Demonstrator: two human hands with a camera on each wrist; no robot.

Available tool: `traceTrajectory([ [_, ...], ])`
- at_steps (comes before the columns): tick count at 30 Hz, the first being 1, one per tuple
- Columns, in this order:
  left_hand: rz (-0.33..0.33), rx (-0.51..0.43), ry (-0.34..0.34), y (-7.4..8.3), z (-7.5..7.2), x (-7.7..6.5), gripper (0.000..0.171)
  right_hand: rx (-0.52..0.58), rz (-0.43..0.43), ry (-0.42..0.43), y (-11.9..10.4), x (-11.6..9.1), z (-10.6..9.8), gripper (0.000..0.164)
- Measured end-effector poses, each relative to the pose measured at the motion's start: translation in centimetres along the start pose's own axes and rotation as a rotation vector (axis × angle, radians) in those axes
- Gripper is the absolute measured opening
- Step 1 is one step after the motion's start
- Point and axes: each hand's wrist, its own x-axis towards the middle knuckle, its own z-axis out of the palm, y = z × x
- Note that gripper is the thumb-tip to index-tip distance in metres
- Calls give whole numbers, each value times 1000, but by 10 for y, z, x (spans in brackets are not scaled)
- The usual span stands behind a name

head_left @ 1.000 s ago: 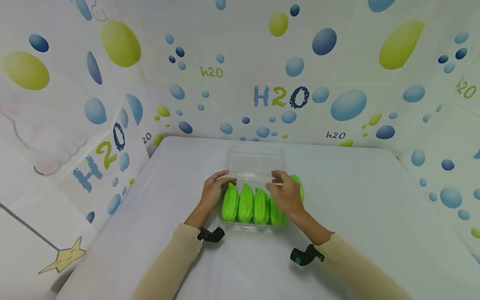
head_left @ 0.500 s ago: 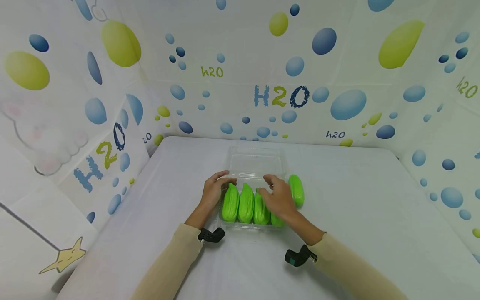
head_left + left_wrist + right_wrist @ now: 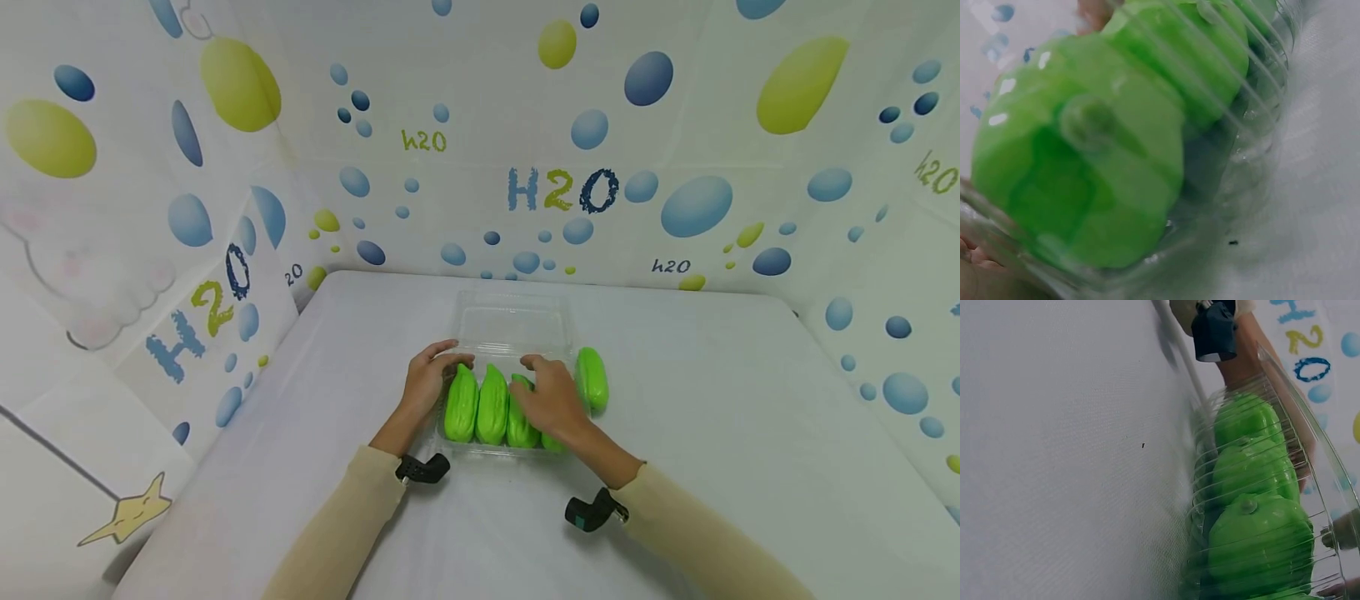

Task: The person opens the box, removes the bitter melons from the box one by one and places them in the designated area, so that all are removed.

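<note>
Gripping the clear tray's (image 3: 450, 437) left edge, your left hand (image 3: 427, 379) steadies it; your right hand (image 3: 551, 400) rests flat on the green gourds (image 3: 491, 404), whose ribbing only the wrist views show.

A tray (image 3: 501, 450) sits near the middle of the desk (image 3: 720, 433), its hinged lid (image 3: 512, 321) lying open behind it. Four gourds (image 3: 491, 406) lie side by side in the tray, lengthwise front to back. A fifth gourd (image 3: 592, 379) lies on the desk just right of the tray. The left hand (image 3: 429, 379) rests on the tray's left edge; the right hand (image 3: 551, 400) lies over the gourds on the right. Walls (image 3: 525, 125) stand behind and beside the desk.
</note>
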Motion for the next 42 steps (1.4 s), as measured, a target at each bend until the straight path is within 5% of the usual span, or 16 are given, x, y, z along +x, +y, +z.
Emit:
traceTrajectory([
  [14,-6,-2,-1,0,0,0,39,-199,69,-133,-3,-1,2,59],
  [24,1,-1,10,0,-1,-1,40,-399,-64,-185,-7,-2,4,29],
  [35,6,-6,2,1,2,-3,41,-545,-116,-215,-5,-5,5,36],
  [42,3,-11,-3,1,1,-2,40,-540,-112,-210,-5,-7,6,42],
])
